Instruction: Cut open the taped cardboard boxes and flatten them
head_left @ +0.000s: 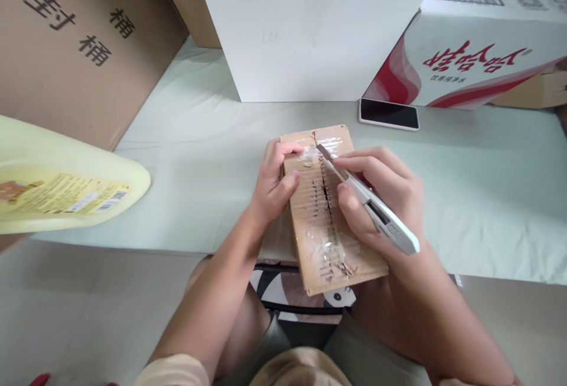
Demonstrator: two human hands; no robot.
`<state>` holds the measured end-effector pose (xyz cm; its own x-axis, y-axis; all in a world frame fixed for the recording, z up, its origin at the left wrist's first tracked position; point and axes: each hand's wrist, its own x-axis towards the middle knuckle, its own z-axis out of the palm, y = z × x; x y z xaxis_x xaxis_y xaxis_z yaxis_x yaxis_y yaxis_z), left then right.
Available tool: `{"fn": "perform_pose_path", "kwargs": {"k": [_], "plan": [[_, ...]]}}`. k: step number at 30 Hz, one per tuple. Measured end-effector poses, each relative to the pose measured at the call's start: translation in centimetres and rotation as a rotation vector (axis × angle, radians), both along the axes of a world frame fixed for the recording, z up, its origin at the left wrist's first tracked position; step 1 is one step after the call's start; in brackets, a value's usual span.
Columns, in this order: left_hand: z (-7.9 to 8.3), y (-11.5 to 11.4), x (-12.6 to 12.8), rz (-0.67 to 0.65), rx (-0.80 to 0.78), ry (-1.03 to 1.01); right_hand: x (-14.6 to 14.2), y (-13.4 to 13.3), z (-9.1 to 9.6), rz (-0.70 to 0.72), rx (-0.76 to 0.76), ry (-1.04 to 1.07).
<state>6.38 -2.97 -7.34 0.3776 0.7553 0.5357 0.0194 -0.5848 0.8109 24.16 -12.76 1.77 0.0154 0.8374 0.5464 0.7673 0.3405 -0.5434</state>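
A small brown cardboard box (pixel 310 214) lies at the front edge of the table, its near end jutting past the edge. Clear tape runs along its top, and a dark torn slit follows the middle seam. My left hand (pixel 275 179) grips the box's left side, thumb and index finger on the top face. Held like a pen in my right hand (pixel 385 191) is a white utility knife (pixel 390 220). Its blade tip rests at or just over the taped seam near the far end; exact contact is hard to tell.
A white box (pixel 305 37) stands behind, beside a red-and-white printed carton (pixel 478 49). In front of them lies a phone (pixel 388 114). On the left are a large cardboard carton (pixel 88 67) and a pale yellow bottle (pixel 71 179). A light green cloth (pixel 190 197) covers the table.
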Motion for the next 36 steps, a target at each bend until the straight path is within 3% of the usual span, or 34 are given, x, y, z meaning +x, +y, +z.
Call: {"fn": "perform_pose_path", "kwargs": {"k": [9, 21, 27, 36], "plan": [[0.20, 0.01, -0.10, 0.009, 0.033, 0.015, -0.76, 0.04, -0.22, -0.030, -0.061, -0.022], [0.19, -0.16, 0.00, 0.010, 0.002, 0.009, 0.08, -0.03, -0.08, 0.025, -0.005, 0.017], [0.16, -0.14, -0.05, 0.023, 0.001, 0.028, -0.44, 0.13, -0.22, -0.030, -0.034, -0.025], [-0.59, -0.39, 0.32, 0.082, 0.032, 0.026, 0.07, 0.02, 0.19, -0.013, -0.068, -0.011]]}}
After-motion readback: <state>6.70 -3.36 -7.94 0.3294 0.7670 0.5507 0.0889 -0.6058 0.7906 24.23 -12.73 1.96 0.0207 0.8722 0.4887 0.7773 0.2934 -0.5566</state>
